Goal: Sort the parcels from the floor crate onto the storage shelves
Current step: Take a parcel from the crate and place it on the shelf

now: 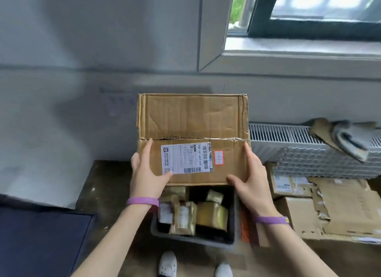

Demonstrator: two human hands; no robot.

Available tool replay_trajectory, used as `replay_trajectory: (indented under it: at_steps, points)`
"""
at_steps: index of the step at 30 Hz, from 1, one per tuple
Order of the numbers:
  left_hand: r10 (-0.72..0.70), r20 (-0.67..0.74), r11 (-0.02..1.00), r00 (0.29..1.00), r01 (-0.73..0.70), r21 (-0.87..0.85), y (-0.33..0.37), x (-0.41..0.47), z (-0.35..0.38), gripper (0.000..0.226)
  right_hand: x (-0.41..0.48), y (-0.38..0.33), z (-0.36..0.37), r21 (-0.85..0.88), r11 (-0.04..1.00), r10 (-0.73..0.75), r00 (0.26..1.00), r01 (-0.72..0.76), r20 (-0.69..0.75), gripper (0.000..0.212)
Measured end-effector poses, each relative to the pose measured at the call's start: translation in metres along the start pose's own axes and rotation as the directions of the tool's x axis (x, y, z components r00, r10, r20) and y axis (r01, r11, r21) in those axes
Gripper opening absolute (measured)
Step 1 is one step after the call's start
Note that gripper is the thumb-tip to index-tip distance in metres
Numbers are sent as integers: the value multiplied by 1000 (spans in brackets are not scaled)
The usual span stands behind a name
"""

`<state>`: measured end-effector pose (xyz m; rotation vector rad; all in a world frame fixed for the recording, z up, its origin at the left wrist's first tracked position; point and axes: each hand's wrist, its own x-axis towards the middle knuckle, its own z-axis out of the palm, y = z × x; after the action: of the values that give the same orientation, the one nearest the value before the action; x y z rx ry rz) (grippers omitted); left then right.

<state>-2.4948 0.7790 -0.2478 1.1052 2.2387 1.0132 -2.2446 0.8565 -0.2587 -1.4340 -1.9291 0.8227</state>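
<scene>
Now, fingers: both hands clasp the box (192, 139), spread flat against its near face.
Left hand (147, 173): thumb lies on the white label (186, 158), fingertips reach the box's taped seam.
Right hand (250, 178): thumb presses the box's lower edge, fingers run up its right side.
Label: barcodes and "240-247-A02-060" read sideways; other print too small to read; a red-bordered sticker (218, 157) sits just right of it.
Wristbands: purple, one on each wrist.
Box: worn cardboard, held in the air above the crate (193, 237).
Crate: dark, on the floor below the box, holding small taped parcels (212, 214).
Right of the box: stacked cartons (321, 206) under a white grille.
</scene>
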Motion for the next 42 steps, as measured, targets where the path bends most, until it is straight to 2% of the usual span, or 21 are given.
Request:
replay_trajectory:
  at_steps: [6, 11, 23, 29, 35, 39, 42]
  points:
    - [222, -183, 954, 958, -252, -163, 122, 27, -85, 101, 58, -113, -92, 28, 971, -226, 948, 238, -224, 99]
    - [344, -303, 916, 889, -388, -98, 176, 18, -131, 101, 60, -164, -140, 29, 934, -329, 887, 357, -324, 99]
    - [353, -400, 919, 846, -394, -23, 198, -24, -174, 100, 39, -196, -160, 75, 883, -410, 840, 463, -355, 100]
    - [301, -444, 941, 844, -339, -7, 184, -46, -184, 99, 38, -204, -150, 112, 858, -452, 840, 501, -300, 100]
    - [104, -567, 993, 817, -120, 9, 122, -96, -212, 96, 28, -227, -82, 254, 799, -544, 835, 546, -83, 100]
    - [-84, -678, 996, 730, 56, -63, 68, -164, -239, 97, -7, -255, -22, 363, 740, -635, 766, 566, 101, 100]
    - [-228, -744, 972, 628, 188, -139, 32, -225, -253, 98, -44, -278, 17, 445, 686, -709, 668, 576, 228, 95]
